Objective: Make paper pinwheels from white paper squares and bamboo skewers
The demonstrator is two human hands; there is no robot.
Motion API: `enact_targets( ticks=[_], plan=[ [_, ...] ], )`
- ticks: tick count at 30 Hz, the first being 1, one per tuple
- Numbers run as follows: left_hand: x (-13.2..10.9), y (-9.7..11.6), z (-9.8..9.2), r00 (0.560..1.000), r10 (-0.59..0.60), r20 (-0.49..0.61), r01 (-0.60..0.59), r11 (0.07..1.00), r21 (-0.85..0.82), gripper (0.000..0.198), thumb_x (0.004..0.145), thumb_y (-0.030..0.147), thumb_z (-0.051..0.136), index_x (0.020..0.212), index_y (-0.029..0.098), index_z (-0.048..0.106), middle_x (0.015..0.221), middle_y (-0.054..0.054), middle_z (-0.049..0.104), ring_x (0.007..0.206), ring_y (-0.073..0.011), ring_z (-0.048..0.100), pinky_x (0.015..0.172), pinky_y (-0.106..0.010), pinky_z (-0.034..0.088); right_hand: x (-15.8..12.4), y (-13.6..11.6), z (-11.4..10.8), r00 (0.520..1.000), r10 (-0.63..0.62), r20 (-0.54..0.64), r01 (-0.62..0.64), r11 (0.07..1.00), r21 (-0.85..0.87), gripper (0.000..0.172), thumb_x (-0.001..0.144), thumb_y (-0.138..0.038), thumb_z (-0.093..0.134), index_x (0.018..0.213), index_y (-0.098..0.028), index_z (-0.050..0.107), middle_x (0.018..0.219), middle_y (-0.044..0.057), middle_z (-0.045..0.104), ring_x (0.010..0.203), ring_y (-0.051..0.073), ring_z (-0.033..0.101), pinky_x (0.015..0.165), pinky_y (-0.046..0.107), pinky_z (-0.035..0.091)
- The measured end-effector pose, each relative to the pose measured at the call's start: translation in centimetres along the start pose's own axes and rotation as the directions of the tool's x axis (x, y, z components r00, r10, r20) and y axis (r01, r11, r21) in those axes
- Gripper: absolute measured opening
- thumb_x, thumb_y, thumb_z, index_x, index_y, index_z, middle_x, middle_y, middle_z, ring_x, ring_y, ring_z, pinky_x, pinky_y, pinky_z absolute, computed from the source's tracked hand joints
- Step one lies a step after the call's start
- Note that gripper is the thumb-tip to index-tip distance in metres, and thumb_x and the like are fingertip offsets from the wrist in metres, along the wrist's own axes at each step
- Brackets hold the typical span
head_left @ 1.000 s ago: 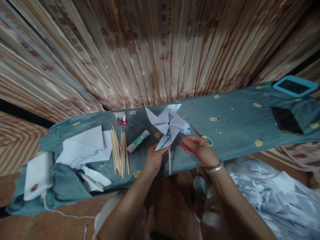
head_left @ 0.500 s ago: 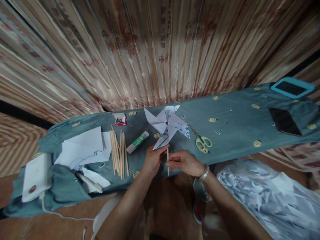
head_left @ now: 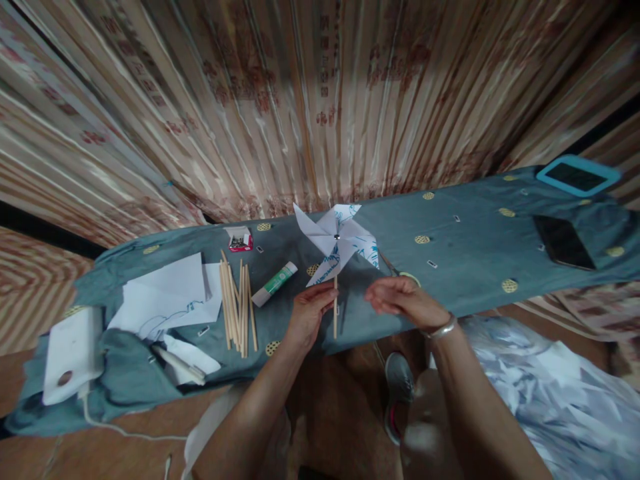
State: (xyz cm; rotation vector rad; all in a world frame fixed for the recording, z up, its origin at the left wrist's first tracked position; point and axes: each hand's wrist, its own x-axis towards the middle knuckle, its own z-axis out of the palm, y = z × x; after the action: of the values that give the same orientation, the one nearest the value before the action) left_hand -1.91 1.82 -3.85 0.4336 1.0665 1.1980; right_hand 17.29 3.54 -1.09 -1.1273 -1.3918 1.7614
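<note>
A white paper pinwheel [head_left: 350, 243] with blue pen marks and a dark pin at its centre stands out over the cloth. My left hand [head_left: 306, 319] pinches its wooden stick [head_left: 335, 325] just below the blades, with the stick's lower end showing underneath. To the right of the stick, my right hand [head_left: 407, 301] is in the air, holding nothing, its fingers loosely bent and a little smeared. It wears a silver bangle [head_left: 444, 327]. Scissors [head_left: 410, 277] with yellow-green handles lie partly hidden behind this hand.
Left of the pinwheel on the green cloth [head_left: 470, 253] lie a glue stick [head_left: 275, 284], several wooden sticks [head_left: 243, 310], a small pin box [head_left: 240, 239], paper sheets [head_left: 165, 293] and a white device [head_left: 75, 353]. A phone [head_left: 565, 241] and blue-framed tablet [head_left: 580, 176] lie right.
My right hand has let go of the stick's lower part and moved right, over the scissors. The pinwheel has risen slightly in my left hand, and its blades have turned a little.
</note>
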Motion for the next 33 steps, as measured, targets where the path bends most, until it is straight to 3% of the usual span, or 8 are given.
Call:
enact_targets(
  ticks=[2, 4, 6, 8, 11, 14, 20, 33],
  plan=[
    [0.0, 0.0, -0.1, 1.0, -0.005, -0.003, 0.005, 1.0, 0.016, 0.033, 0.041, 0.027, 0.089, 0.068, 0.014, 0.075, 0.066, -0.002, 0.069, 0.059, -0.0083, 0.056, 0.062, -0.022, 0.044, -0.1, -0.3, -1.8, 0.985, -0.052, -0.163, 0.074, 0.988, 0.137, 0.039, 0.068, -0.056, 0.073, 0.071, -0.017, 0.07, 0.047, -0.004, 0.051, 0.039, 0.005, 0.03, 0.038, 0.021, 0.018],
    [-0.1, -0.1, -0.1, 1.0, -0.01, 0.001, 0.01, 0.999, 0.042, 0.033, 0.04, 0.028, 0.089, 0.067, 0.015, 0.075, 0.064, -0.002, 0.069, 0.057, -0.0085, 0.056, 0.061, -0.023, 0.044, 0.1, -0.4, -3.1, 0.923, -0.094, -0.372, 0.198, 0.948, 0.25, 0.034, 0.064, -0.05, 0.079, 0.071, -0.019, 0.07, 0.046, -0.006, 0.047, 0.038, 0.005, 0.028, 0.036, 0.021, 0.018],
    [-0.2, -0.2, -0.3, 1.0, -0.007, 0.01, 0.006, 0.997, 0.076, 0.032, 0.04, 0.029, 0.089, 0.066, 0.016, 0.075, 0.061, -0.002, 0.068, 0.056, -0.0085, 0.055, 0.06, -0.023, 0.044, 0.5, -0.4, -3.7, 0.829, -0.095, -0.551, 0.31, 0.899, 0.311, 0.033, 0.058, -0.048, 0.083, 0.072, -0.021, 0.069, 0.054, -0.004, 0.056, 0.041, 0.005, 0.035, 0.036, 0.02, 0.027],
    [-0.3, -0.4, -0.4, 1.0, 0.001, 0.021, -0.004, 0.994, 0.112, 0.031, 0.041, 0.028, 0.089, 0.066, 0.016, 0.076, 0.062, -0.002, 0.069, 0.057, -0.0088, 0.055, 0.061, -0.023, 0.044, 0.9, -0.3, -3.6, 0.78, -0.063, -0.623, 0.344, 0.875, 0.342, 0.036, 0.056, -0.05, 0.084, 0.075, -0.022, 0.07, 0.068, -0.001, 0.066, 0.05, 0.006, 0.049, 0.043, 0.018, 0.04],
    [-0.3, -0.7, -0.6, 0.999, 0.008, 0.041, -0.014, 0.987, 0.159, 0.028, 0.044, 0.028, 0.088, 0.067, 0.016, 0.076, 0.063, -0.002, 0.07, 0.059, -0.0096, 0.056, 0.063, -0.024, 0.044, 1.3, -0.2, -2.7, 0.837, -0.034, -0.547, 0.272, 0.892, 0.36, 0.043, 0.059, -0.056, 0.08, 0.082, -0.021, 0.072, 0.078, 0.002, 0.07, 0.064, 0.009, 0.061, 0.056, 0.018, 0.05],
    [-0.4, -0.9, -0.7, 0.998, 0.014, 0.059, -0.025, 0.982, 0.187, 0.025, 0.047, 0.027, 0.086, 0.068, 0.016, 0.076, 0.062, -0.003, 0.069, 0.059, -0.0099, 0.056, 0.063, -0.024, 0.044, 1.4, -0.1, -1.8, 0.887, -0.063, -0.458, 0.23, 0.92, 0.318, 0.041, 0.061, -0.057, 0.078, 0.078, -0.021, 0.07, 0.068, 0.0, 0.067, 0.06, 0.009, 0.059, 0.053, 0.018, 0.049],
    [-0.3, -0.8, -0.7, 0.997, 0.041, 0.059, -0.053, 0.977, 0.208, 0.022, 0.049, 0.026, 0.084, 0.068, 0.017, 0.077, 0.064, -0.003, 0.07, 0.06, -0.011, 0.057, 0.064, -0.024, 0.045, 1.2, -0.1, -0.9, 0.88, -0.063, -0.471, 0.213, 0.939, 0.272, 0.032, 0.06, -0.047, 0.082, 0.068, -0.021, 0.065, 0.054, -0.004, 0.057, 0.046, 0.007, 0.048, 0.043, 0.02, 0.042],
    [-0.1, -0.9, -0.4, 0.998, 0.061, 0.008, -0.061, 0.982, 0.177, 0.029, 0.046, 0.03, 0.086, 0.069, 0.016, 0.076, 0.066, -0.003, 0.07, 0.06, -0.0118, 0.058, 0.066, -0.026, 0.045, 1.2, 0.1, 0.6, 0.937, 0.009, -0.348, 0.12, 0.93, 0.347, 0.029, 0.06, -0.044, 0.083, 0.065, -0.019, 0.069, 0.062, 0.0, 0.067, 0.052, 0.008, 0.057, 0.048, 0.019, 0.044]
  ],
)
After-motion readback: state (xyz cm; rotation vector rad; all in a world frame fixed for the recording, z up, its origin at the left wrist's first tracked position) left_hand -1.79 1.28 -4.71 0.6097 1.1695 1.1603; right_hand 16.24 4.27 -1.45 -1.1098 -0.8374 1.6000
